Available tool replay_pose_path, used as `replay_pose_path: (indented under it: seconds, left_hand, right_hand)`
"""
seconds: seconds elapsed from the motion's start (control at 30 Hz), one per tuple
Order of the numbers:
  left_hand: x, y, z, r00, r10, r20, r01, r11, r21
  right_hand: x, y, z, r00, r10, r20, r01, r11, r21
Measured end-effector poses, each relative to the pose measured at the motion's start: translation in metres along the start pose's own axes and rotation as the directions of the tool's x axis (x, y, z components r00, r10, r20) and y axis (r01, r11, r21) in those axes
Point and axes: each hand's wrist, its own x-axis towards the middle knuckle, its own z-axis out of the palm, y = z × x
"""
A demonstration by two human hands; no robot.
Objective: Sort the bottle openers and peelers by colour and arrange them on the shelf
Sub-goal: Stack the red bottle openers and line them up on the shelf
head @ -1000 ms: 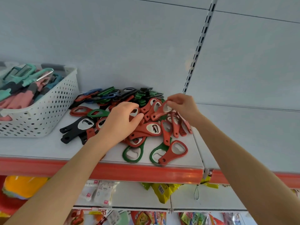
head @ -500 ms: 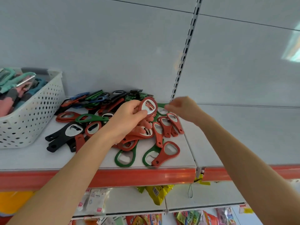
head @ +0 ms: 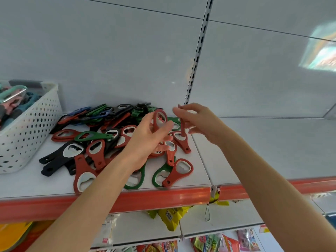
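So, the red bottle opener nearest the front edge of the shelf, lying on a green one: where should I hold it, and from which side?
Probably pinch the red opener by its narrow handle, coming from the front of the shelf. That end points toward the shelf edge, rests on the green opener, and nothing covers it; the wide head lies further back.

Right of the heap of red, green and black bottle openers point(head: 94, 148), the white shelf point(head: 272, 151) lies open; just left, a white perforated plastic basket point(head: 27, 133) blocks the way.
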Motion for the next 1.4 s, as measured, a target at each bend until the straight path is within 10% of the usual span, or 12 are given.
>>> replay_pose_path:
  seconds: [0.33, 0.57, 0.83, 1.03, 1.2, 1.4]
  left_hand:
    - [-0.002, 0.0, 0.008, 0.999, -0.005, 0.034, 0.009, 0.99, -0.138]
    - [-0.002, -0.002, -0.009, 0.997, -0.031, -0.078, 0.021, 0.992, -0.122]
    - [0.0, -0.002, -0.007, 0.989, -0.064, -0.133, 0.045, 0.988, -0.145]
    - [-0.003, 0.0, 0.01, 0.997, -0.076, 0.015, 0.077, 0.963, -0.259]
    - [-0.006, 0.002, 0.0, 0.991, -0.088, -0.099, 0.06, 0.965, -0.254]
    - [-0.009, 0.003, -0.014, 0.987, -0.097, -0.127, 0.07, 0.977, -0.201]
  right_hand:
    - [0.009, 0.0, 0.021, 0.991, -0.136, -0.014, 0.135, 0.99, -0.044]
    - [0.034, 0.046, 0.011, 0.985, -0.028, 0.173, 0.145, 0.683, -0.716]
    - [0.027, 0.038, -0.008, 0.989, -0.048, -0.141, 0.026, 0.987, -0.157]
    - [0.002, -0.006, 0.013, 0.986, -0.162, -0.047, 0.168, 0.965, 0.201]
    - [0.017, 0.013, 0.022, 0.951, -0.266, -0.159, 0.236, 0.954, -0.183]
    - [0.029, 0.047, 0.021, 0.971, -0.077, 0.226, 0.213, 0.708, -0.673]
